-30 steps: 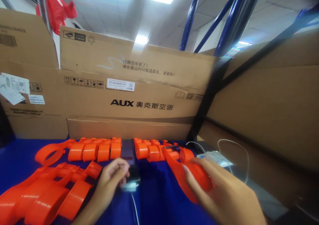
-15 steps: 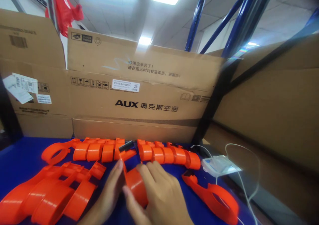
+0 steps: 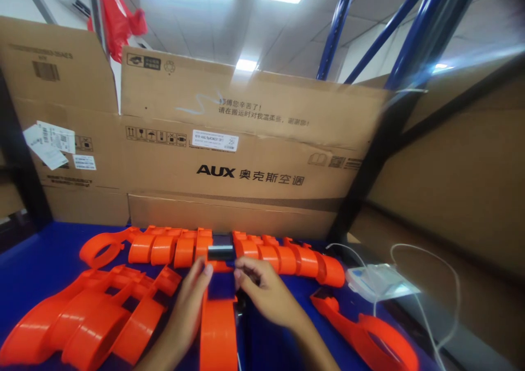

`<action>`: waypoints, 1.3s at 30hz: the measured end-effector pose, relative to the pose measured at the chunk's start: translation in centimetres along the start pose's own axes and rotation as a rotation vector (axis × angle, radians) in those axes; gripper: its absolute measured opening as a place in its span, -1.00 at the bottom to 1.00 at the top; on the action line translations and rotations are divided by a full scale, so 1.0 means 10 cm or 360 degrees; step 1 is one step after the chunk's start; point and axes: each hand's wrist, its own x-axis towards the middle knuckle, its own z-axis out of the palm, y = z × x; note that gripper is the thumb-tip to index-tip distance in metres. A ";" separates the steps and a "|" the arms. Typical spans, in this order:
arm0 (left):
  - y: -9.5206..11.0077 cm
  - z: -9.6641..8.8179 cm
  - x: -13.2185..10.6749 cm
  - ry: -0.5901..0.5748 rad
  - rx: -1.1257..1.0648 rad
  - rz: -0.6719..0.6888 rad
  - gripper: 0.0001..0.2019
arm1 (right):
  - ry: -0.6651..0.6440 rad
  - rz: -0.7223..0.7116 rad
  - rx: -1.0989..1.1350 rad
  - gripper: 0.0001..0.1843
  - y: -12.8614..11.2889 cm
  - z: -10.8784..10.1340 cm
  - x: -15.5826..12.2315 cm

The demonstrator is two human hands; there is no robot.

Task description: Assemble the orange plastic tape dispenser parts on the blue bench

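An orange plastic tape dispenser [image 3: 219, 327] stands in front of me, its wide round hub toward me and its head pointing away. Across the head sits a black strip with a pale toothed edge [image 3: 220, 251]. My left hand [image 3: 192, 289] is closed along the dispenser's left side, thumb up near the strip. My right hand [image 3: 264, 289] has its thumb and bent forefinger pinched at the head's right end, beside a small dark blue bit. Whether those fingertips hold a separate small part is hidden.
Several more orange dispensers lie left [image 3: 94, 322] and in a row behind [image 3: 287, 259]. Another dispenser [image 3: 369, 332] lies right, near a clear plastic box [image 3: 381, 280] with a white cable. Behind the blue table surface [image 3: 53, 245] stands a cardboard wall [image 3: 164, 168].
My right hand has moved off the dispenser's round hub, forward to its head. The dispenser has turned so its toothed strip lies level across. The view has shifted slightly left.
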 end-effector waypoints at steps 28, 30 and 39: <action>0.02 -0.02 0.09 -0.0337 0.0120 0.0218 -0.69 | 0.0167 0.0191 0.0053 -0.80 0.11 0.27 -0.14; 0.02 -0.02 0.07 -0.0334 0.0106 0.0218 -0.68 | 0.0170 0.0182 0.0053 -0.80 0.12 0.26 -0.14; 0.03 0.01 0.04 0.0111 0.0184 0.0080 -0.58 | 0.0208 0.0350 0.0124 -0.83 0.17 0.30 -0.12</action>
